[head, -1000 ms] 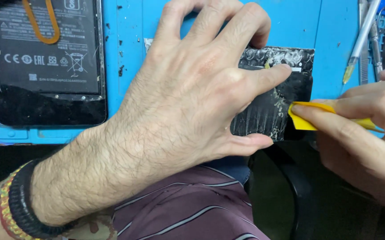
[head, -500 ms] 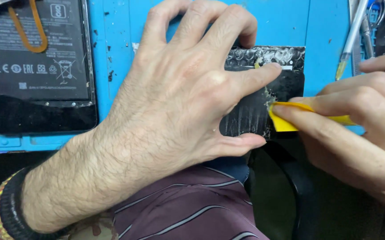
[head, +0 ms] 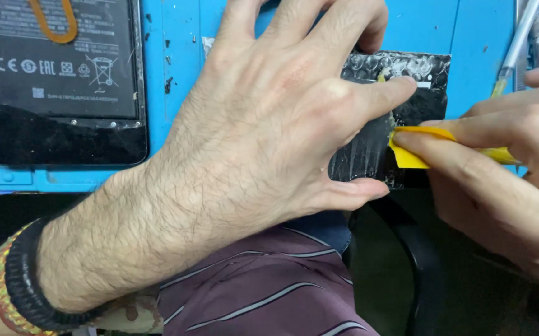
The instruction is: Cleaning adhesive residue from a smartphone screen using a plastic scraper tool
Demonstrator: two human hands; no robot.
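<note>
1. A phone (head: pixel 58 74) lay opened at the upper left on the blue mat (head: pixel 176 62), its black battery face exposed with an orange loop near the top edge; the mat surface was scuffed and pitted.
2. A dark beaded wristband (head: pixel 27 286) circled the left wrist at lower left.
3. The left hand (head: pixel 269 124) lay flat, palm down, fingers spread wide, pressing on a black panel (head: pixel 400 93) at the mat's front edge; forefinger and thumb bracketed the panel's right part.
4. The panel was glossy, rectangular, smeared with pale adhesive residue.
5. The right hand (head: pixel 506 168) pinched a thin yellow plastic pick (head: pixel 412 146) between thumb and fingers, its corner touching the panel's surface.
6. Metal tweezers (head: pixel 518 43) lay at upper right.
</note>
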